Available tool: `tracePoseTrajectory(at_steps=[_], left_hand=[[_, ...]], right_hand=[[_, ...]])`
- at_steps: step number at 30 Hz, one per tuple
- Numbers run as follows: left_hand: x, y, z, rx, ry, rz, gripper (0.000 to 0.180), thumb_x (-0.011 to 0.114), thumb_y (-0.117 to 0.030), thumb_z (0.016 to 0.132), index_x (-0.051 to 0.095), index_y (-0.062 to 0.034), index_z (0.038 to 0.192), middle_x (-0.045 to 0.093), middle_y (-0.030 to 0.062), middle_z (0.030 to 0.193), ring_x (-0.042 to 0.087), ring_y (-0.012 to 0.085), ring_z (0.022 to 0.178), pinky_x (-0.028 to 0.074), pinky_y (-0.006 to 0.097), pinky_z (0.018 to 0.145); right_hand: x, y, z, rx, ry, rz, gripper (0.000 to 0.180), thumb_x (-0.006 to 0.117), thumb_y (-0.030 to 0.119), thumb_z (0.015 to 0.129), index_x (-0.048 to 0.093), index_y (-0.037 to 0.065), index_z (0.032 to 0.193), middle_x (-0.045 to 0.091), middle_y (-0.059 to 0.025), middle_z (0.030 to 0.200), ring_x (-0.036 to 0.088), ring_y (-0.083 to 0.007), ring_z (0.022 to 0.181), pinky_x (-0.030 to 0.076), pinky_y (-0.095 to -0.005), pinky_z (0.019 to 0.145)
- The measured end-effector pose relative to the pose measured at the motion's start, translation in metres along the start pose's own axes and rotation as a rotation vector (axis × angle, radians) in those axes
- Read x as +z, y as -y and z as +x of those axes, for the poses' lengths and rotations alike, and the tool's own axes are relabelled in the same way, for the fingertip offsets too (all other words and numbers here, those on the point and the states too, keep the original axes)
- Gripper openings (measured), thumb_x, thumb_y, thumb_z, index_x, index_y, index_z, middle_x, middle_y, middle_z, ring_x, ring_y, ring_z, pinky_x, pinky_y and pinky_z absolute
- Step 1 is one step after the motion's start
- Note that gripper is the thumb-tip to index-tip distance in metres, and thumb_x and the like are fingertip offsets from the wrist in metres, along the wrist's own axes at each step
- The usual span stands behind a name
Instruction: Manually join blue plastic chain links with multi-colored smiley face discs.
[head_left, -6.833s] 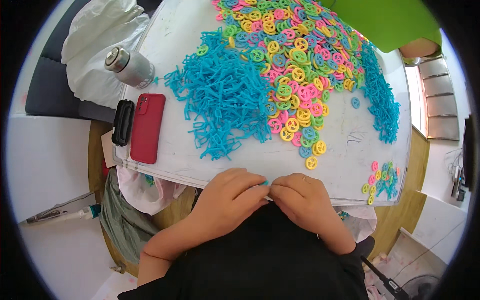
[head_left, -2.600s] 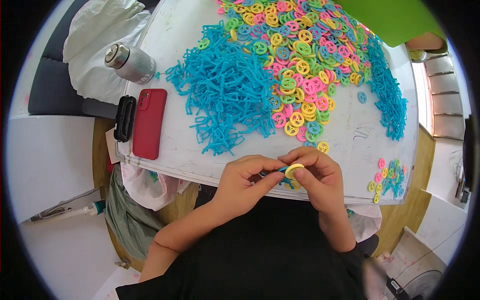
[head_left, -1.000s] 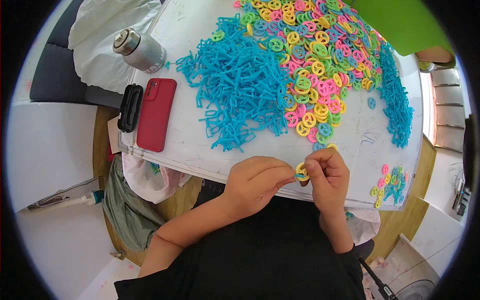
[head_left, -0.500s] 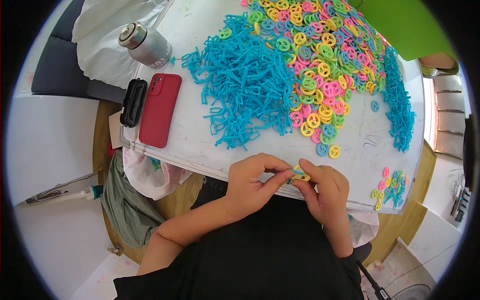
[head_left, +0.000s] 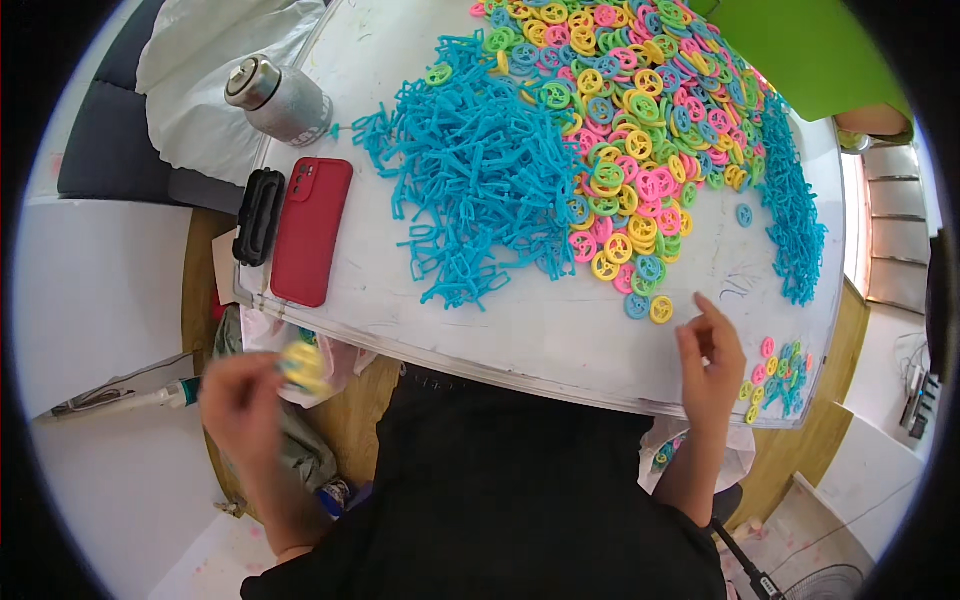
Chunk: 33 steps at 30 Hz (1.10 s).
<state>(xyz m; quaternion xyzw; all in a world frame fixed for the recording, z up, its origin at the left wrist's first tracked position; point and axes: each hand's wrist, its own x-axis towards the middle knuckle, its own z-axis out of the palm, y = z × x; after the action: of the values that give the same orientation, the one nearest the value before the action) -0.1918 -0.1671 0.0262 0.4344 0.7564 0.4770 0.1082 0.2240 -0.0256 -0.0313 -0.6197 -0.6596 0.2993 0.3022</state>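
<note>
Off the table's left front corner, my left hand (head_left: 240,405) pinches a small yellow toy wheel (head_left: 304,368) with a bit of blue at it, both smeared by motion. They are over a white plastic bag (head_left: 266,335) that hangs below the table edge. My right hand (head_left: 712,365) is above the front right of the table, fingers apart, holding nothing. Beyond it lies a heap of pink, yellow, green and blue wheels (head_left: 640,145). A pile of blue forked plastic pieces (head_left: 480,165) adjoins that heap on its left.
A red phone (head_left: 311,235), a black case (head_left: 259,215) and a grey metal bottle (head_left: 285,105) stand or lie on the table's left side. More blue pieces (head_left: 790,215) line the right edge, with a small mixed cluster (head_left: 780,380) nearer. Another bag (head_left: 735,455) hangs at the right front.
The hands were together at the front edge, both on the yellow wheel. My left hand has swung left and down with it; my right hand has let go and moved right.
</note>
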Motion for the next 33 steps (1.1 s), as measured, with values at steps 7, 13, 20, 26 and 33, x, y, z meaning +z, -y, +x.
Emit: tracePoseTrajectory(at_steps=[7, 13, 20, 26, 33], left_hand=[[-0.104, 0.162, 0.033, -0.449, 0.136, 0.629, 0.018, 0.067, -0.011, 0.092, 0.066, 0.0008, 0.105, 0.069, 0.0076, 0.096, 0.063, 0.0123, 0.089, 0.049, 0.026, 0.079], [-0.025, 0.129, 0.025, -0.061, -0.255, 0.699, 0.026, 0.068, -0.016, 0.091, 0.069, -0.003, 0.113, 0.071, 0.0144, 0.11, 0.067, 0.0298, 0.101, 0.05, 0.038, 0.089], [0.108, -0.032, 0.0, 0.556, 0.246, 0.234, 0.034, 0.083, -0.014, 0.069, 0.068, -0.0065, 0.099, 0.065, 0.0101, 0.104, 0.062, 0.0316, 0.093, 0.048, 0.042, 0.081], [0.141, -0.025, 0.0, 0.447, 0.211, 0.312, 0.037, 0.083, -0.014, 0.069, 0.067, -0.0088, 0.102, 0.063, 0.0074, 0.103, 0.057, 0.0282, 0.095, 0.043, 0.041, 0.083], [0.145, -0.011, 0.011, 0.586, 0.261, 0.277, 0.043, 0.081, -0.015, 0.07, 0.065, -0.0092, 0.11, 0.061, 0.0051, 0.105, 0.055, 0.0275, 0.098, 0.041, 0.042, 0.083]], right_hand=[[0.013, 0.008, 0.017, -0.179, 0.14, -0.217, 0.046, 0.072, 0.0, 0.081, 0.064, 0.003, 0.127, 0.053, -0.0044, 0.09, 0.048, -0.0113, 0.07, 0.041, -0.0237, 0.061], [0.015, 0.015, 0.016, -0.134, 0.111, -0.136, 0.023, 0.071, -0.002, 0.082, 0.065, -0.001, 0.104, 0.055, -0.0059, 0.09, 0.05, -0.0132, 0.07, 0.042, -0.0261, 0.063], [0.016, 0.02, 0.013, -0.134, 0.105, -0.158, 0.016, 0.069, -0.001, 0.084, 0.064, 0.0, 0.1, 0.059, -0.0068, 0.082, 0.053, -0.0144, 0.069, 0.045, -0.0266, 0.065], [0.009, 0.019, 0.003, -0.172, 0.126, -0.092, 0.014, 0.069, 0.0, 0.086, 0.064, -0.001, 0.099, 0.061, -0.0071, 0.083, 0.055, -0.0147, 0.071, 0.046, -0.0267, 0.067], [0.012, 0.014, 0.004, -0.194, 0.099, -0.04, 0.016, 0.069, -0.002, 0.085, 0.064, -0.001, 0.1, 0.062, -0.0083, 0.086, 0.057, -0.0149, 0.074, 0.047, -0.0267, 0.067]])
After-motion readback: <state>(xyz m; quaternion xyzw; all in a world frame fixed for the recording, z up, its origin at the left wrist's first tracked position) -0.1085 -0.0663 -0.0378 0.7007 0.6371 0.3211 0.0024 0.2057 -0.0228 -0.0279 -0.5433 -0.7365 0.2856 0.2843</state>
